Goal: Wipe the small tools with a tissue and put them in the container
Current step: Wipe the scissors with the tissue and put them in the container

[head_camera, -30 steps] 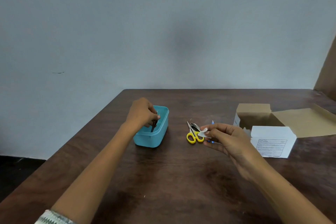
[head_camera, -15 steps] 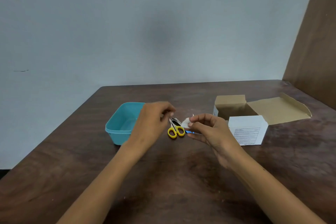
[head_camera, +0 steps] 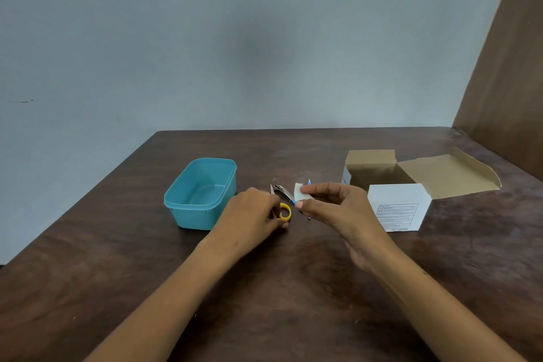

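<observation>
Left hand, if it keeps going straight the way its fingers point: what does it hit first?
The left hand already has its fingertips at the yellow-handled scissors on the dark wooden table, so those come first. Whether it grips them is unclear; the fingers hide the contact.

Soft, even, dimmish indoor light. Diffuse dark shadow patch on the grey wall [head_camera: 258, 50] at centre. Faint sheen on the dark wooden table [head_camera: 293, 288]. Wide-angle bend at the edges. Slightly soft focus; small tools hard to resolve.
</observation>
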A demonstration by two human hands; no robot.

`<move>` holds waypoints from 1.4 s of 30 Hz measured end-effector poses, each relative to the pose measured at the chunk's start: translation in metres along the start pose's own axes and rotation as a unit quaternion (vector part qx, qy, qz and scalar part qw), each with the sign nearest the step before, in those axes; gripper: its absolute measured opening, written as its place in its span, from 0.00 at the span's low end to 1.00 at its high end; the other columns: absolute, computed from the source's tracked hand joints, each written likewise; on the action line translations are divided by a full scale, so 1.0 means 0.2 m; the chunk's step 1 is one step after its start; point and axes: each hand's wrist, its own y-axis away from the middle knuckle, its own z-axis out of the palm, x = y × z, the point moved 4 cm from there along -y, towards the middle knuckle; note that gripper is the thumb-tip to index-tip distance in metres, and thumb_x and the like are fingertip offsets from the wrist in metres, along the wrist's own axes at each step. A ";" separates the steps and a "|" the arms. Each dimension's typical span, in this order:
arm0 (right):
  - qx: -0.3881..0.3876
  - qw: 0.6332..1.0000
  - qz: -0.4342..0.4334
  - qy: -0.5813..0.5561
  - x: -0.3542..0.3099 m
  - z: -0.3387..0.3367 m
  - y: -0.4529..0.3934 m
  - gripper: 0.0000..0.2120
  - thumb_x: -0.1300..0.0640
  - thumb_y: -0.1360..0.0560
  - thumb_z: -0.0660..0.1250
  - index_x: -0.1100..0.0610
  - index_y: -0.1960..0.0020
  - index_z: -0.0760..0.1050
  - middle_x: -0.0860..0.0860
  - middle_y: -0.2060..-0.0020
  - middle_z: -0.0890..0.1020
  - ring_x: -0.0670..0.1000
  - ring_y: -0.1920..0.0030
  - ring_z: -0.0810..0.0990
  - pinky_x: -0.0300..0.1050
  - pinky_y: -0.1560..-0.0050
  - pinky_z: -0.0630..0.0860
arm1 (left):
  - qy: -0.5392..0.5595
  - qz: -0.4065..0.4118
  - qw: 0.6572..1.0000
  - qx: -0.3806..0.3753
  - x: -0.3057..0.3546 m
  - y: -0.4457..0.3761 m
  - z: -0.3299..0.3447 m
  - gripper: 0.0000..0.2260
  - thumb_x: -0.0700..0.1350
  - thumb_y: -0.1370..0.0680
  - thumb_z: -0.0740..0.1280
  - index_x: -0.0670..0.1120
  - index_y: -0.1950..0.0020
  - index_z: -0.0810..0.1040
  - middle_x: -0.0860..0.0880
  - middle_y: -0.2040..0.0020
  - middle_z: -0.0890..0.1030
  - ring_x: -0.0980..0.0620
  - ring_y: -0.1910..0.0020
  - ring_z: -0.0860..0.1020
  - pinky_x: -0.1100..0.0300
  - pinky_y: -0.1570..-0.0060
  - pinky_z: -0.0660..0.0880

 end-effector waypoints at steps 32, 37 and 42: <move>0.054 0.998 -0.029 -0.015 -0.03 -0.05 0.01 0.04 0.60 0.32 0.75 0.58 0.58 0.83 0.54 0.62 0.86 0.49 0.58 0.85 0.42 0.59 0.82 | 0.586 -0.156 0.793 0.058 -0.02 0.08 -0.14 0.08 0.32 0.27 0.68 0.39 0.52 0.84 0.43 0.54 0.85 0.50 0.53 0.83 0.63 0.52 0.80; 0.036 0.995 -0.038 -0.080 -0.05 -0.03 0.01 0.05 0.64 0.31 0.73 0.62 0.56 0.81 0.58 0.60 0.85 0.54 0.58 0.85 0.46 0.59 0.82 | 0.689 -0.188 0.699 0.043 0.01 0.08 -0.10 0.06 0.35 0.26 0.67 0.38 0.53 0.83 0.39 0.52 0.84 0.47 0.52 0.83 0.62 0.55 0.81; 0.047 0.995 -0.058 -0.068 -0.05 -0.03 0.01 0.06 0.65 0.35 0.76 0.59 0.58 0.82 0.54 0.62 0.85 0.53 0.59 0.85 0.40 0.63 0.80 | 0.704 -0.184 0.686 -0.004 0.05 0.08 -0.07 0.07 0.34 0.24 0.65 0.36 0.49 0.82 0.37 0.51 0.84 0.46 0.51 0.83 0.58 0.53 0.81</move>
